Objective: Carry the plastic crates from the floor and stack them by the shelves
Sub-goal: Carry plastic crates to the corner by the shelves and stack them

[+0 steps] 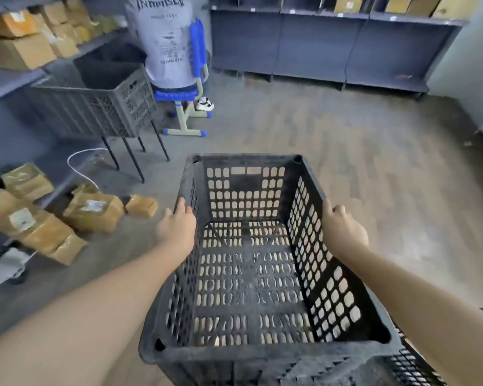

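black plastic crate [251, 274] carried in front of the person, open side up, empty. left hand [176, 229] clasps the left long rim about midway, fingers curled over the edge; right hand [343, 232] does the same on the right rim. both hands closed on the crate, set opposite each other, likely so the load stays level and does not swing.

crate appears lifted clear of the floor [346, 151], though its underside is hidden; a strip of another perforated crate [413, 366] shows at the lower right, beneath or just beside it. cannot tell which.

second crate [95, 107], grey, sits raised on thin black legs against the left shelves [25, 79], next to a seated person in a grey shirt [165, 40] on a blue chair [190, 93]. this looks like the stacking spot, so the carried crate would go toward it, up and left.

taped cardboard parcels [92, 210] lie loose on the floor by the left shelves, near the path; a white cable [78, 165] loops there too. judged risk: tripping or clipping the stand's legs on approach. more shelves [318, 43] along the far wall hold boxes.
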